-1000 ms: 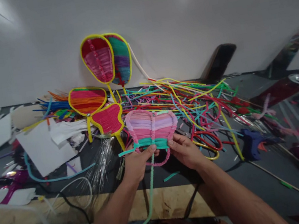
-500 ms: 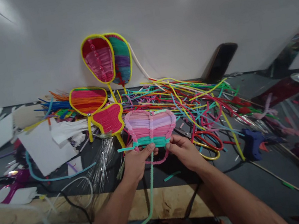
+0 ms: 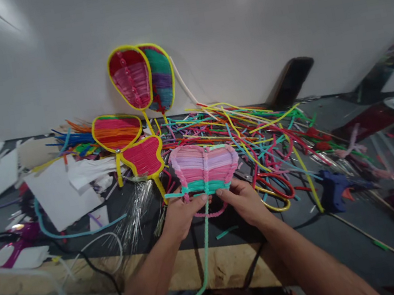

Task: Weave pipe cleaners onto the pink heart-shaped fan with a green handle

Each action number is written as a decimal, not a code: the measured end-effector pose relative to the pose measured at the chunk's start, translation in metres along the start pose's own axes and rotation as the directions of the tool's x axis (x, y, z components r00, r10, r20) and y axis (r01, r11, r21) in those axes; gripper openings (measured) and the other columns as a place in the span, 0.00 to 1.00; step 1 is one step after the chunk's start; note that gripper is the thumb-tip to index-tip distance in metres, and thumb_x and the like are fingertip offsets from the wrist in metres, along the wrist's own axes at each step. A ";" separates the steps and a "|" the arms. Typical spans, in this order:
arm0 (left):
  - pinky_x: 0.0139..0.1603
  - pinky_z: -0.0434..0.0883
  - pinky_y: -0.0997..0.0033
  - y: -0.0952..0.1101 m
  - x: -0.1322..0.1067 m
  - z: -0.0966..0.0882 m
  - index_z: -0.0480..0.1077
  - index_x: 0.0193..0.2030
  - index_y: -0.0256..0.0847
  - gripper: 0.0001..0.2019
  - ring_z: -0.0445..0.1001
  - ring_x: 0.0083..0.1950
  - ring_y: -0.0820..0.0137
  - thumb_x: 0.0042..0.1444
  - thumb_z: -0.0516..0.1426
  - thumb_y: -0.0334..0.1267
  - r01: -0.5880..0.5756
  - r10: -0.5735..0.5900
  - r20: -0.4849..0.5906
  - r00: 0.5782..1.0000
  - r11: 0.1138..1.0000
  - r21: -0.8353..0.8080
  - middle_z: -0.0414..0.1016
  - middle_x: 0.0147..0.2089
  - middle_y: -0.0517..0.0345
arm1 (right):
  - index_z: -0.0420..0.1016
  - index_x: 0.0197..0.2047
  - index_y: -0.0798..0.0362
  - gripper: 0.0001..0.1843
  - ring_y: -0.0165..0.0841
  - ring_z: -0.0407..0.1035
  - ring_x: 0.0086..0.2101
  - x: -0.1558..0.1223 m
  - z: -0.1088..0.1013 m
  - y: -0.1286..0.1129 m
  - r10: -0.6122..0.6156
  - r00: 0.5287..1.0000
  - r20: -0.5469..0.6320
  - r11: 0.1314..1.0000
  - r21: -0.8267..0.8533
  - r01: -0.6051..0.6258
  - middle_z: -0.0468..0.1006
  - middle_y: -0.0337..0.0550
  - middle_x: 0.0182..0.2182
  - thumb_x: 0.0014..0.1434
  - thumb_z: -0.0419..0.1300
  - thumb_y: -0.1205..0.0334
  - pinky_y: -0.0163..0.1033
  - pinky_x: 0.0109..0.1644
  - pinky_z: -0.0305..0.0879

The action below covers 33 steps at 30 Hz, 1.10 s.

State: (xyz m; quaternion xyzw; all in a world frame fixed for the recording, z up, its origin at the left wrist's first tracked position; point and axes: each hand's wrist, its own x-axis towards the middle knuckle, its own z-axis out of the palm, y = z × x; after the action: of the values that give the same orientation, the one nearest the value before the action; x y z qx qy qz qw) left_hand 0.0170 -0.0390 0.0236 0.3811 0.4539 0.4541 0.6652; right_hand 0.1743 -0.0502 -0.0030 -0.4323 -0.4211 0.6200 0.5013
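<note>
Between both hands is a pipe-cleaner panel [image 3: 206,166] with a pink frame, striped in pink, lilac and green. My left hand [image 3: 184,216] is closed on its lower left edge, the thumb by the middle spine. At the lower right edge my right hand [image 3: 243,202] pinches the green rows with thumb and fingers. A long light-green pipe cleaner [image 3: 205,253] hangs from the spine down toward my lap, bent near its lower end. A short green end sticks out at the left, and the open pink loop of the frame shows below the hands.
Finished yellow-rimmed panels [image 3: 130,78] lean on the white wall at the back. Loose pipe cleaners [image 3: 215,124] are heaped behind the hands. A blue glue gun [image 3: 332,189], a phone [image 3: 292,81] and a can [image 3: 374,117] stand right; white paper [image 3: 62,191] and silver tinsel [image 3: 133,207] lie left.
Both hands have shifted the panel slightly to the right and tilted it. My right thumb has moved inward along the green rows, and the hanging pipe cleaner has swung right with the panel.
</note>
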 end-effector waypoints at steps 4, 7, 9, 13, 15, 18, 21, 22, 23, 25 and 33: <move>0.35 0.74 0.66 -0.002 0.000 0.002 0.74 0.32 0.37 0.10 0.75 0.31 0.68 0.40 0.66 0.35 -0.043 0.044 -0.061 0.997 0.999 0.014 0.78 0.30 0.58 | 0.76 0.34 0.50 0.10 0.33 0.68 0.31 0.000 0.001 0.002 0.012 1.000 0.009 1.000 0.010 -0.012 0.77 0.38 0.28 0.51 0.63 0.53 0.40 0.39 0.65; 0.35 0.74 0.67 -0.005 0.001 0.002 0.74 0.32 0.38 0.10 0.75 0.31 0.69 0.40 0.66 0.35 -0.055 0.053 -0.091 0.994 0.998 -0.025 0.77 0.29 0.60 | 0.77 0.35 0.50 0.11 0.34 0.69 0.32 -0.001 0.001 0.003 0.012 1.000 0.027 1.000 0.008 -0.012 0.78 0.39 0.30 0.51 0.63 0.53 0.40 0.40 0.66; 0.35 0.74 0.67 -0.006 0.001 0.002 0.74 0.32 0.38 0.11 0.75 0.31 0.69 0.40 0.66 0.35 -0.059 0.054 -0.099 0.994 0.997 -0.047 0.77 0.29 0.60 | 0.76 0.35 0.50 0.10 0.35 0.70 0.34 -0.002 0.002 0.002 0.009 0.998 0.055 1.000 0.008 -0.010 0.78 0.40 0.31 0.52 0.63 0.54 0.40 0.41 0.66; 0.35 0.74 0.67 -0.006 0.000 0.003 0.73 0.31 0.37 0.10 0.74 0.29 0.70 0.40 0.66 0.34 -0.051 0.045 -0.087 0.995 0.996 -0.070 0.76 0.28 0.60 | 0.76 0.33 0.51 0.08 0.34 0.70 0.33 -0.003 0.004 0.002 -0.008 0.997 0.078 0.999 0.050 0.005 0.78 0.39 0.29 0.53 0.63 0.56 0.40 0.41 0.66; 0.35 0.74 0.66 -0.006 0.000 0.004 0.73 0.30 0.36 0.10 0.74 0.29 0.70 0.40 0.66 0.34 -0.036 0.029 -0.082 0.996 0.996 -0.082 0.76 0.27 0.60 | 0.76 0.32 0.51 0.07 0.34 0.70 0.32 -0.003 0.005 0.003 -0.005 0.998 0.060 0.995 0.099 -0.001 0.77 0.39 0.28 0.52 0.64 0.56 0.40 0.40 0.66; 0.36 0.73 0.65 -0.006 0.000 0.006 0.73 0.31 0.37 0.10 0.75 0.30 0.68 0.40 0.66 0.35 -0.044 0.037 -0.079 0.996 0.996 -0.080 0.77 0.28 0.59 | 0.76 0.32 0.50 0.09 0.32 0.68 0.29 -0.002 0.006 0.008 0.037 0.999 0.008 0.986 0.163 -0.038 0.77 0.38 0.27 0.49 0.66 0.55 0.39 0.37 0.65; 0.42 0.73 0.63 -0.006 0.000 0.008 0.74 0.32 0.38 0.10 0.76 0.36 0.66 0.40 0.66 0.34 -0.079 0.076 -0.059 0.995 0.996 -0.051 0.78 0.30 0.57 | 0.76 0.30 0.51 0.10 0.31 0.68 0.28 -0.002 0.007 0.012 0.061 0.998 -0.025 0.983 0.175 -0.056 0.76 0.37 0.26 0.47 0.67 0.55 0.38 0.35 0.65; 0.44 0.72 0.63 -0.006 0.000 0.009 0.74 0.32 0.38 0.10 0.76 0.38 0.65 0.40 0.66 0.34 -0.079 0.076 -0.055 0.996 0.996 -0.038 0.78 0.31 0.57 | 0.76 0.30 0.51 0.10 0.31 0.68 0.28 -0.002 0.008 0.013 0.063 0.997 -0.032 0.984 0.170 -0.057 0.77 0.37 0.26 0.47 0.67 0.54 0.38 0.36 0.65; 0.45 0.72 0.63 -0.007 0.000 0.009 0.74 0.32 0.38 0.10 0.76 0.38 0.65 0.40 0.65 0.34 -0.070 0.068 -0.054 0.996 0.997 -0.028 0.79 0.31 0.57 | 0.76 0.29 0.51 0.10 0.31 0.68 0.28 -0.002 0.008 0.013 0.065 0.997 -0.038 0.985 0.162 -0.058 0.77 0.38 0.27 0.47 0.67 0.54 0.38 0.37 0.65; 0.43 0.73 0.63 -0.007 -0.001 0.010 0.74 0.32 0.37 0.10 0.76 0.37 0.66 0.41 0.65 0.35 -0.039 0.037 -0.059 0.998 0.999 -0.024 0.79 0.32 0.57 | 0.76 0.29 0.51 0.10 0.32 0.68 0.29 -0.003 0.009 0.012 0.068 0.997 -0.036 0.987 0.146 -0.062 0.77 0.38 0.27 0.47 0.67 0.55 0.39 0.38 0.65; 0.36 0.73 0.67 -0.004 0.000 0.007 0.73 0.27 0.36 0.09 0.74 0.28 0.70 0.37 0.66 0.35 0.024 -0.031 -0.126 0.991 0.998 -0.057 0.76 0.26 0.59 | 0.75 0.33 0.52 0.09 0.29 0.66 0.28 0.000 0.001 0.007 0.106 0.991 0.083 0.978 0.172 -0.119 0.76 0.38 0.28 0.49 0.65 0.56 0.35 0.35 0.62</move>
State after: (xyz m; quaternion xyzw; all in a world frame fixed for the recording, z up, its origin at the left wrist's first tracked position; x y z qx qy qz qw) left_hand 0.0251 -0.0414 0.0219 0.3264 0.4879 0.4806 0.6515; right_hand 0.1711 -0.0518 -0.0096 -0.3862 -0.3577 0.6978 0.4857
